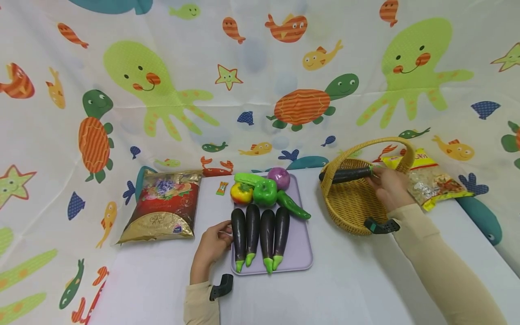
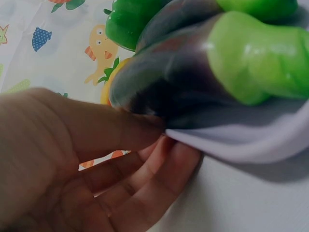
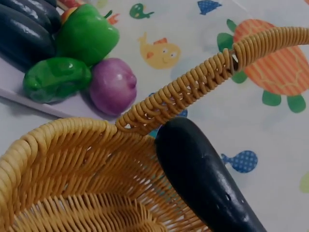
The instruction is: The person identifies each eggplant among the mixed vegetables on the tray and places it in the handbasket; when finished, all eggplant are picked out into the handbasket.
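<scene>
In the head view my right hand (image 1: 391, 188) holds a dark eggplant (image 1: 350, 175) by its green stem end. The eggplant lies across the top of a wicker basket (image 1: 352, 225), under its arched handle, and its rounded end shows over the rim in the right wrist view. My left hand (image 1: 213, 241) pinches the left edge of a lilac tray (image 1: 301, 243) between thumb and fingers, beside the outermost eggplant (image 1: 239, 234). Several eggplants lie side by side on the tray, green stem ends toward me.
Behind them on the tray sit a green bell pepper (image 1: 265, 192), a red-yellow pepper (image 1: 241, 194), a purple onion (image 1: 279, 178) and a long green pepper (image 1: 293, 205). A red-gold bag (image 1: 165, 205) stands left, a small candy (image 1: 221, 188) nearer the tray. A yellow-edged packet (image 1: 432, 180) lies right of the basket.
</scene>
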The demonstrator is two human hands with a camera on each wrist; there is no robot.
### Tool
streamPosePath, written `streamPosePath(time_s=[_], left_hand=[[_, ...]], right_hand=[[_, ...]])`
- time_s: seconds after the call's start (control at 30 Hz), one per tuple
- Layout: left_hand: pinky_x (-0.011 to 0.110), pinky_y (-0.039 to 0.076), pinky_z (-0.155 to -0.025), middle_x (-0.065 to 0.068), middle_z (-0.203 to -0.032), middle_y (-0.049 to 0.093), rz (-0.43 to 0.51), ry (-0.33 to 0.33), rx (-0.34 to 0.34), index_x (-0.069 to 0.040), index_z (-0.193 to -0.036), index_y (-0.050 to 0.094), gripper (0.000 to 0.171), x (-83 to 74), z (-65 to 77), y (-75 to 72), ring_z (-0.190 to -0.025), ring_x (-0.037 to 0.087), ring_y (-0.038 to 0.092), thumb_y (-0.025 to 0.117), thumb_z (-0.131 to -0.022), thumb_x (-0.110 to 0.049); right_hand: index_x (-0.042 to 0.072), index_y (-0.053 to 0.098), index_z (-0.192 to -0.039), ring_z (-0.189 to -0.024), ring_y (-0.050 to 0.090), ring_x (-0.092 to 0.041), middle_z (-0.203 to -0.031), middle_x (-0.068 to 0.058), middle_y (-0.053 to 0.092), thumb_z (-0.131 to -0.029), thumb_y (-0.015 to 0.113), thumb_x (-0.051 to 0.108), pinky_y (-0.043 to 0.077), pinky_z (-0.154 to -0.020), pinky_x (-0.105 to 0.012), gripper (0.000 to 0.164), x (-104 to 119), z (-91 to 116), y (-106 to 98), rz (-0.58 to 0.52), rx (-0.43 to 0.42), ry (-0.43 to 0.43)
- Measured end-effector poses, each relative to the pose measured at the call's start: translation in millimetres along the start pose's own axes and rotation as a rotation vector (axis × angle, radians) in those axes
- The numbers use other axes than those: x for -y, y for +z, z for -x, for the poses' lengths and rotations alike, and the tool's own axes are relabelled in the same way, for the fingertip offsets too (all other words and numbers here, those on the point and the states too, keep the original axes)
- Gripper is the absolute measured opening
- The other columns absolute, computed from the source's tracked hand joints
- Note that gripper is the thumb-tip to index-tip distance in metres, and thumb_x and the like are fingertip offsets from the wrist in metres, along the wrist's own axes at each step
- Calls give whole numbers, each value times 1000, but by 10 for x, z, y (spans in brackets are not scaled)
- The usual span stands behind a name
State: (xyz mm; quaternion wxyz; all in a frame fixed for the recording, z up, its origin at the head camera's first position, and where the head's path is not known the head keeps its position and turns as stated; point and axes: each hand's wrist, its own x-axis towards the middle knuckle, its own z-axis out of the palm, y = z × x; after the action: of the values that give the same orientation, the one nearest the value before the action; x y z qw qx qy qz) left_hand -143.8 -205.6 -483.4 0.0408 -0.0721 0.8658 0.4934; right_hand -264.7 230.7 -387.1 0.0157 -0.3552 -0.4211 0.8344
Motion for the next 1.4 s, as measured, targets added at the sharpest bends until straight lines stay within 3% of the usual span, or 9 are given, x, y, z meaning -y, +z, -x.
streamPosePath(time_s=[0.2,0.4,0.53,0.63,0.7,0.8,0.97,1.2,1.4], left_hand=[[28,51,-55,10,-90,58,-10,-6,-2,-2,-121,57,49,17,-19,-11,-69,16,56,58,-74,12],[28,51,-55,10,-90,58,-16,-14,-10,-2,-122,57,50,29,-25,-13,-68,16,56,58,-74,11],[28,51,-55,10,-89,59,-12,-13,-15,-2,-122,57,50,35,-21,-12,-67,15,56,58,-74,11],[28,51,-55,10,-89,59,-6,-10,-9,-2,-122,57,50,36,-17,-11,-67,15,56,58,-74,11],[28,51,-55,10,-90,59,-3,-9,-6,-2,-122,57,50,35,-16,-10,-67,15,56,58,-74,11],[28,51,-55,10,-89,59,-5,-11,-10,-2,-122,57,49,26,-16,-15,-67,15,56,58,-74,11],[28,51,-55,10,-89,59,-8,-12,-14,-2,-121,58,49,20,-21,-22,-68,15,56,57,-74,11],[28,51,-54,10,-89,58,8,1,4,-1,-121,57,49,17,-10,-6,-67,16,56,57,-74,12],[28,50,-55,9,-90,58,-4,3,13,-2,-122,57,49,22,-5,-1,-67,16,55,57,-75,11]], right_hand=[[21,21,-143,-98,56,-12,-109,-2,50,-87,50,-3,49,-80,-28,68,10,-39,29,-42,44,73],[19,34,-125,-91,54,-9,-102,3,45,-89,51,2,49,-66,-24,43,27,-99,133,-42,72,58],[14,44,-103,-89,48,-10,-103,5,36,-90,50,6,48,-60,-23,16,54,-157,225,89,117,-30],[13,50,-100,-87,47,-12,-105,5,37,-91,50,8,49,-65,-24,11,72,-229,266,265,150,-99],[10,53,-112,-84,50,-11,-109,2,40,-91,50,6,50,-69,-26,22,75,-294,278,385,196,-112],[4,39,-134,-81,55,-10,-114,-3,41,-92,48,7,49,-79,-29,43,62,-415,280,596,344,-71],[-1,34,-137,-87,60,-13,-112,-6,53,-94,48,10,43,-92,-41,47,-6,-607,271,898,629,-24],[3,53,-105,-83,55,-19,-95,-7,53,-91,51,6,47,-83,-44,14,-97,-838,271,983,791,46],[4,57,-97,-83,55,-19,-92,-5,55,-91,51,4,47,-81,-42,8,-167,-912,252,1001,867,52]])
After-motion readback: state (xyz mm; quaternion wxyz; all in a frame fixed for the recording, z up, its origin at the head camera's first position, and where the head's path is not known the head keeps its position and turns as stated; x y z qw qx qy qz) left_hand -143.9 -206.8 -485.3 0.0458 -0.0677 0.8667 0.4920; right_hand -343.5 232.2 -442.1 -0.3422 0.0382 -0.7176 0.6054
